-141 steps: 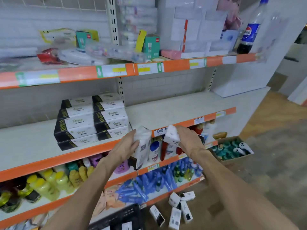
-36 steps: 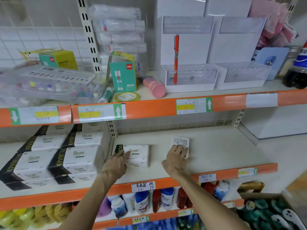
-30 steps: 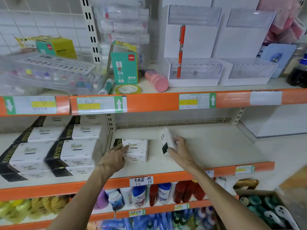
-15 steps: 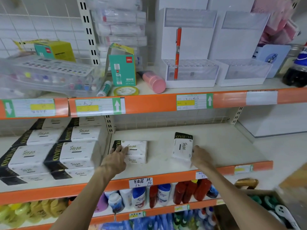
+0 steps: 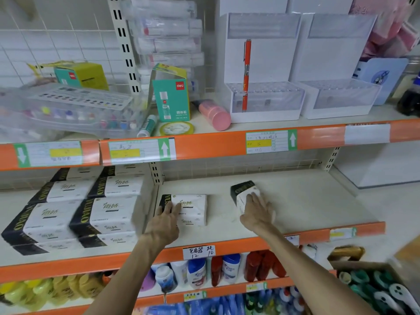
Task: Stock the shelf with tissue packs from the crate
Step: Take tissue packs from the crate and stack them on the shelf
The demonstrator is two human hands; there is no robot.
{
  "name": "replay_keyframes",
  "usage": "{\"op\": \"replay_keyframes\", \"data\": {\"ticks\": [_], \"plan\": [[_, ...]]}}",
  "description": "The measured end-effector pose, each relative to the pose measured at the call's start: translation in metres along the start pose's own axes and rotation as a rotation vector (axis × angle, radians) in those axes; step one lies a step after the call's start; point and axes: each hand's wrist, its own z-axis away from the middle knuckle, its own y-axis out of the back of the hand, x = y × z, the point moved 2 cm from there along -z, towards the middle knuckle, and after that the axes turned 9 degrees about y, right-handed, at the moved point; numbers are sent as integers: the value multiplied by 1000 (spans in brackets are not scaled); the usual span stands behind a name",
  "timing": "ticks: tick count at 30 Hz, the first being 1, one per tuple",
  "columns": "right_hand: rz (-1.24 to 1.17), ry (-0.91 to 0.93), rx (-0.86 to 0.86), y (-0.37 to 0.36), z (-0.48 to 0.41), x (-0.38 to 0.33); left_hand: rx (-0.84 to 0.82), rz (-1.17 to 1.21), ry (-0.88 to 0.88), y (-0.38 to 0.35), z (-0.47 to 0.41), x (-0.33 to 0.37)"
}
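White plastic-wrapped tissue pack with a black end (image 5: 193, 209) lies flat on the cream metal shelf with the orange front lip (image 5: 318, 201), just right of the slotted upright (image 5: 156, 176), as I watch the head camera from my remote desk. The left hand (image 5: 162, 226) rests on its near left corner, fingers nearly straight and laid on top, gripping nothing. To the right and apart from it, a second white tissue pack (image 5: 242, 194) sits askew, its black end turned far and left. The right hand (image 5: 256, 212) covers its near end with fingers spread flat, pressing rather than clasping. A stacked block of matching tissue packs (image 5: 91, 212) fills the bay to the left. The crate is out of view.

My worry is that second pack. A flat-handed push on slick film over a smooth shelf could spin it instead of sliding it straight, leaving it crooked or driven too far back. A hard shove from the left hand could jam the first pack against the upright or crumple its soft side. With so much bare shelf to the right, I judge the stocking barely begun.
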Motion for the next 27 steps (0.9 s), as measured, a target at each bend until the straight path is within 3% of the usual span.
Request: {"op": "replay_keyframes", "data": {"ticks": [3, 8, 12, 17, 21, 27], "plan": [[35, 171, -12, 8, 3, 18, 19, -21, -7, 0, 0, 0], [-65, 171, 43, -1, 6, 20, 65, -148, 9, -8, -3, 4], [-191, 161, 102, -4, 4, 20, 62, -84, 59, -10, -5, 5], [-232, 358, 13, 3, 1, 11, 235, -6, 83, 2, -9, 2], [-93, 431, 77, 1, -8, -10, 258, 24, 103, 0, -17, 5], [7, 383, 74, -10, -13, -28, 173, 92, 85, -4, -15, 0]]}}
